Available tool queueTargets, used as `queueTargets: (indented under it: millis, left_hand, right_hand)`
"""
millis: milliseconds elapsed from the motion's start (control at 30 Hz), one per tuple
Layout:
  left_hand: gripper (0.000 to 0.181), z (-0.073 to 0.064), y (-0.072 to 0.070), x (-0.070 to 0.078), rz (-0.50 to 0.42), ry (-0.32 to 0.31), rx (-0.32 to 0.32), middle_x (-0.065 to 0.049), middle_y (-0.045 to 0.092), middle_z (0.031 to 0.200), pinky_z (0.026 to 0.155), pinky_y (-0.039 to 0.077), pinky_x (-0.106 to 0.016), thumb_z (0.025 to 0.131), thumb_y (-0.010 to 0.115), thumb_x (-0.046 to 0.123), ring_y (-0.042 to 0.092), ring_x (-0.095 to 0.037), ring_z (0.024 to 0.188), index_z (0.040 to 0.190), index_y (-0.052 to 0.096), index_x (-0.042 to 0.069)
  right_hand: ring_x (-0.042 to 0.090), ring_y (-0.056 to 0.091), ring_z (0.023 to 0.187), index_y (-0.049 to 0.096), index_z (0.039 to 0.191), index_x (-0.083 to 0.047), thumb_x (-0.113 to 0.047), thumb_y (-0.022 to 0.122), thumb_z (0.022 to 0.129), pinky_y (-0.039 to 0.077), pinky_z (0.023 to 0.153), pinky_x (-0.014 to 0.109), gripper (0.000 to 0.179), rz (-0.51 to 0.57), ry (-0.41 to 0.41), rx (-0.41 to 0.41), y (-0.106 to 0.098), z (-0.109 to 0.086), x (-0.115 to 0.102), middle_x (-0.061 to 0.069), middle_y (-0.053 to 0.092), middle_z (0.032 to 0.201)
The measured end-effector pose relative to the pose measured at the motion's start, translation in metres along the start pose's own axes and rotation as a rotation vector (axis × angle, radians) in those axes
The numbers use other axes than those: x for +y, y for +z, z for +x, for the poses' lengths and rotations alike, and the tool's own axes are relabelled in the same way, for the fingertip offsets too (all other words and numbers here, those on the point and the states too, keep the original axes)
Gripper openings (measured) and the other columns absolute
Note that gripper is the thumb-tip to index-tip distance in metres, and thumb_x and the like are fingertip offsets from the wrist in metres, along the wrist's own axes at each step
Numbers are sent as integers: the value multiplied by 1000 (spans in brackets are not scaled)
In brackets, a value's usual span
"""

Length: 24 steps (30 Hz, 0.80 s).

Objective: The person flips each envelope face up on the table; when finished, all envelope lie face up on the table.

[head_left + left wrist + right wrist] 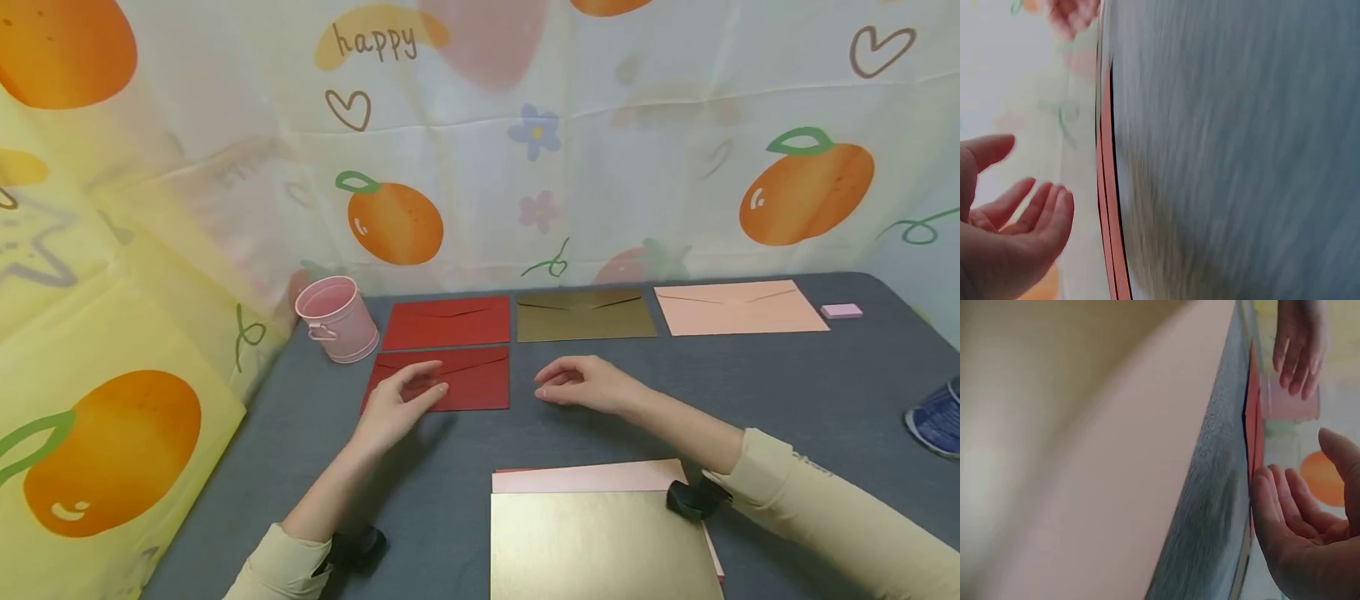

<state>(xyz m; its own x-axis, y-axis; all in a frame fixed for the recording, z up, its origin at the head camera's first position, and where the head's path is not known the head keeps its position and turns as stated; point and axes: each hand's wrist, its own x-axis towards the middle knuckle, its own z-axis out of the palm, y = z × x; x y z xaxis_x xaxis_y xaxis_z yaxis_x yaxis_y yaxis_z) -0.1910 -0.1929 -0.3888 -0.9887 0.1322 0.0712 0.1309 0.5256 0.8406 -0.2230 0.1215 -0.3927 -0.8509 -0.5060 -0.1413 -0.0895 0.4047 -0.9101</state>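
My left hand [396, 407] hovers over the front red envelope [476, 382], fingers loosely bent and holding nothing. In the left wrist view that hand [1019, 231] appears with thumb and fingers apart. My right hand [588, 385], also holding nothing, hangs above the dark table just right of this envelope. Its fingers are relaxed, as the right wrist view of the hand [1310, 531] confirms. Behind lie a second red envelope [450, 323], a gold envelope [587, 317] and a pink envelope [738, 308] in a row. Nearer me is a stack topped by a gold envelope or sheet [592, 542], with pink [585, 480] and red edges showing underneath.
A pink bucket [341, 325] stands at the back left beside the red envelopes. On the right are a small pink block [842, 311] and a dark blue object [937, 421], cut off by the frame. A printed cloth [465, 142] hangs behind the grey table [442, 517].
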Motion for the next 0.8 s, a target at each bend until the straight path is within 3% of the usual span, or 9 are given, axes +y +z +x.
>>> queueTargets:
  millis: [100,167,233,433,567,633,700,800]
  left_hand:
    - [49,-12,16,11,-118,9,-132,-11,63,126,93,49,-39,90,72,26,62,-22,113,135,58,11]
    - [51,-21,25,16,-167,51,-231,-11,60,131,97,47,-37,90,72,24,59,-23,118,137,56,10]
    - [53,-31,33,21,-155,126,-323,-9,57,135,100,45,-36,90,71,25,57,-24,121,139,54,10]
    - [77,-61,46,28,158,416,-592,5,39,152,111,32,-40,87,71,47,34,-14,140,150,39,18]
    - [93,-74,49,28,333,624,-764,-3,19,161,117,20,-39,86,69,52,14,-19,148,156,20,14]
    - [98,-78,50,28,413,712,-795,-4,15,162,117,18,-37,86,68,54,11,-20,148,157,16,13]
    - [100,-81,51,28,481,762,-804,-5,12,163,117,18,-36,86,67,56,9,-18,148,157,13,12]
    - [100,-84,52,28,559,781,-807,-3,11,163,117,18,-34,85,64,60,9,-16,148,157,13,12]
  right_hand:
    - [18,63,101,62,124,-5,-31,70,91,51,86,34,43,-95,-95,2,-7,-24,5,4,68,110]
    - [19,62,105,61,126,-6,-32,71,90,52,88,35,45,-154,-172,-5,-10,-41,8,4,66,116]
    - [20,61,109,60,128,-8,-34,71,90,52,90,36,47,-240,-284,-20,-10,-57,12,4,64,121]
    - [15,45,130,49,142,-20,-43,71,88,44,99,38,63,-508,-540,-132,-1,-108,22,-3,48,143]
    - [21,34,140,39,150,-18,-54,72,82,42,102,39,84,-668,-667,-156,7,-136,30,3,36,153]
    - [23,34,140,38,150,-13,-58,72,80,36,107,34,91,-739,-738,-131,11,-145,33,7,36,154]
    - [25,37,139,38,149,-7,-61,72,79,28,111,28,95,-797,-817,-90,13,-152,36,11,37,153]
    - [24,38,138,37,148,-2,-60,71,80,13,114,20,96,-829,-839,-80,14,-160,38,14,37,152]
